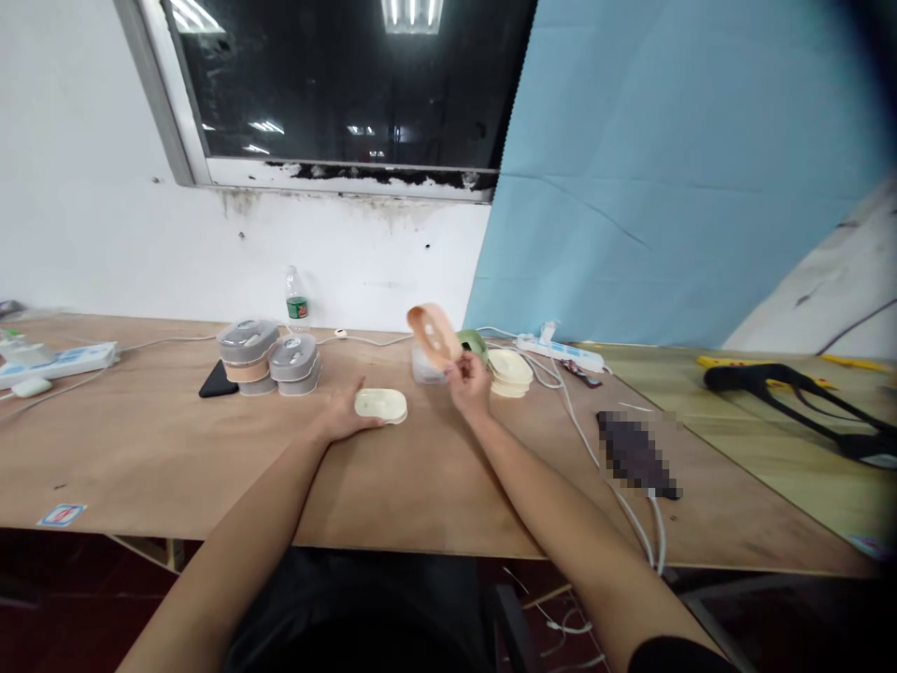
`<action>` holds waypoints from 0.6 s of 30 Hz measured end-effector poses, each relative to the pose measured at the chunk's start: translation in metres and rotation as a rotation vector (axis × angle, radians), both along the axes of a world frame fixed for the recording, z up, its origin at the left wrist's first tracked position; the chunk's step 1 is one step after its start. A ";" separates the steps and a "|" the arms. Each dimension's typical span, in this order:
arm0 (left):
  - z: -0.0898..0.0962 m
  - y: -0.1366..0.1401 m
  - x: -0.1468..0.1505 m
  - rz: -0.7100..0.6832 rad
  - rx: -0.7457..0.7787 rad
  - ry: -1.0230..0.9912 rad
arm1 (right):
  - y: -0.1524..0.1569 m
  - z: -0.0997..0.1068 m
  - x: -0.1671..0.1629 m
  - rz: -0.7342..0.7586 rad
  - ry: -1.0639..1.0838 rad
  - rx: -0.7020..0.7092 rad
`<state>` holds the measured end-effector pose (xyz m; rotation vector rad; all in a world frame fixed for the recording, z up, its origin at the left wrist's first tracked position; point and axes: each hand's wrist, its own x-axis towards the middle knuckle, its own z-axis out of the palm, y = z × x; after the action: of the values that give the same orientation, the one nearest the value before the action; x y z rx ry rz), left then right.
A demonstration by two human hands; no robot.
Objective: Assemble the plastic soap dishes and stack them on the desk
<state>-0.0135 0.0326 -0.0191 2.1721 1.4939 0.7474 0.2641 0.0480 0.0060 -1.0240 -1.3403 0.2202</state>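
Note:
My right hand [468,381] holds a peach oval container [435,336] by its lower edge, raised and tilted above the table. My left hand [345,411] is wrapped round the left end of a cream oval container [382,404] that sits on the wood, thumb along the near side. Just behind my right hand are a green container [473,344], partly hidden, and a clear container [424,366] beneath the peach one. Several cream containers [510,372] are stacked right of that hand.
Grey-lidded containers [248,344] stand stacked at the left, beside a second grey stack [294,363] and a black phone [218,381]. A plastic bottle [296,297] is by the wall. Power strips [561,353] and white cables lie along the back; a black strap-like object [799,407] lies far right.

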 end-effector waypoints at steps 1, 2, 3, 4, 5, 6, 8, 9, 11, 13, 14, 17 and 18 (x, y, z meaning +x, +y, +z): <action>0.001 -0.001 0.000 -0.006 -0.002 0.040 | 0.004 0.004 0.008 -0.046 0.123 0.026; 0.003 -0.002 0.001 -0.014 0.003 0.066 | 0.008 0.007 0.018 -0.095 0.234 0.051; 0.004 -0.003 0.001 -0.019 0.014 0.080 | 0.011 0.010 0.030 -0.152 0.332 0.073; 0.004 -0.004 0.001 -0.019 0.029 0.089 | 0.015 0.013 0.041 -0.216 0.413 0.091; 0.005 -0.004 0.002 -0.016 0.041 0.098 | 0.017 0.015 0.053 -0.285 0.479 0.101; 0.004 -0.005 0.002 -0.009 0.050 0.109 | 0.020 0.015 0.065 -0.351 0.526 0.099; 0.003 -0.004 0.003 -0.001 0.057 0.133 | 0.023 0.013 0.085 -0.462 0.566 0.061; 0.003 -0.004 0.003 -0.001 0.060 0.139 | 0.024 0.010 0.093 -0.506 0.566 0.037; 0.001 -0.003 0.002 -0.006 0.059 0.140 | 0.025 0.003 0.104 -0.572 0.558 -0.001; 0.000 -0.002 0.001 -0.010 0.060 0.134 | 0.026 -0.003 0.109 -0.612 0.548 -0.010; -0.001 -0.001 0.001 -0.012 0.064 0.132 | 0.027 -0.004 0.109 -0.617 0.537 -0.006; -0.001 0.000 0.000 -0.029 0.085 0.134 | 0.031 -0.007 0.106 -0.581 0.466 0.037; -0.001 0.000 0.000 -0.036 0.089 0.138 | 0.033 -0.007 0.104 -0.561 0.439 0.052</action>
<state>-0.0132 0.0331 -0.0198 2.3527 1.5098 0.6763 0.3679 0.0805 -0.0009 -1.1842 -0.6295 -0.0169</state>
